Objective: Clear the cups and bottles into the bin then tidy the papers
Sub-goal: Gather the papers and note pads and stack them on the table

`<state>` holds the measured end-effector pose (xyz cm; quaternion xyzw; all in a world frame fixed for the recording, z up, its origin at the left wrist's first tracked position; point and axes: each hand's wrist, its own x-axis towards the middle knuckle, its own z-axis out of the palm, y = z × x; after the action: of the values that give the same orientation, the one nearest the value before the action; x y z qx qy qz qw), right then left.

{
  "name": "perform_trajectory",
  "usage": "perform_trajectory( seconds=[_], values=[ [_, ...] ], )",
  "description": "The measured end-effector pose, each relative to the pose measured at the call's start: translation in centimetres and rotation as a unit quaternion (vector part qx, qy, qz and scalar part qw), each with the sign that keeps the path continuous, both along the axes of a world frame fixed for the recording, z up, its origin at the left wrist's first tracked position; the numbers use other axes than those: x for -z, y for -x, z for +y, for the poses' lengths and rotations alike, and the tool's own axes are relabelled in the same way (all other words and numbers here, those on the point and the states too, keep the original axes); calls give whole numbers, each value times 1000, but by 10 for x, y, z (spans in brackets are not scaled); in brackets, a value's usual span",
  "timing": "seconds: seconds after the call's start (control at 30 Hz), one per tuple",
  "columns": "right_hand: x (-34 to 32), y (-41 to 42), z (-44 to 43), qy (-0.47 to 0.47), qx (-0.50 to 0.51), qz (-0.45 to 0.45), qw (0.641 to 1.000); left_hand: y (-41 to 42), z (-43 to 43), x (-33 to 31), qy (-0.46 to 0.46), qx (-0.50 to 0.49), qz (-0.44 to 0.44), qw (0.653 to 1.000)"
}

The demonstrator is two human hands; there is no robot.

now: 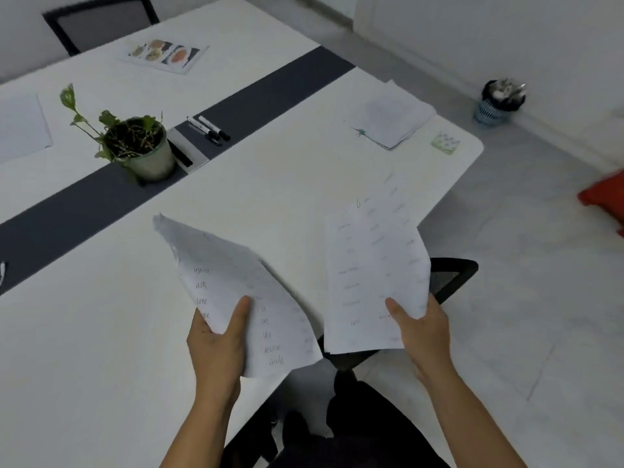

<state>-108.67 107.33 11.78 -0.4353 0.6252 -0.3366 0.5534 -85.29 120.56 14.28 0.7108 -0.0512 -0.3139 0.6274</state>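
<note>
My left hand (219, 346) grips a bent sheet with handwritten words (233, 282), thumb on top, above the white table (101, 332). My right hand (422, 336) holds a second handwritten sheet (371, 271) by its lower right corner, over the table's edge. A loose stack of papers (388, 116) lies near the far right corner. More papers lie at the far left (20, 126), and a picture sheet (165, 55) lies at the back. The small bin (499, 103) stands on the floor by the wall, with things inside.
A potted plant (138, 146) stands on the dark centre strip (67, 214), with two markers (209, 128) behind it. A green sticky pad (445, 142) lies at the right corner. A black chair (449, 278) sits under the table's edge; another chair (94, 25) stands at the back. A red object (604, 201) lies on the floor.
</note>
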Motion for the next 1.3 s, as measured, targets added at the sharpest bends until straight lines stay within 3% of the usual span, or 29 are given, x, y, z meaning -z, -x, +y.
perform_trajectory(
  seconds=[0.2,0.37,0.6,0.77,0.97,1.3],
  values=[
    [-34,67,-13,58,80,-48,994,56,-48,-29,55,60,-23,996],
    [-24,130,-51,64,121,-78,988,119,-112,-28,61,107,-50,991],
    [4,241,-168,29,133,-109,985,234,-235,-10,38,109,-73,991],
    [-17,303,-271,32,117,-115,986,299,-335,-33,53,103,-80,990],
    [-43,327,-380,41,81,-119,989,331,-421,-55,85,62,-77,991],
    [-10,302,-598,17,15,-54,998,319,-617,3,65,-48,-35,996]
  ],
)
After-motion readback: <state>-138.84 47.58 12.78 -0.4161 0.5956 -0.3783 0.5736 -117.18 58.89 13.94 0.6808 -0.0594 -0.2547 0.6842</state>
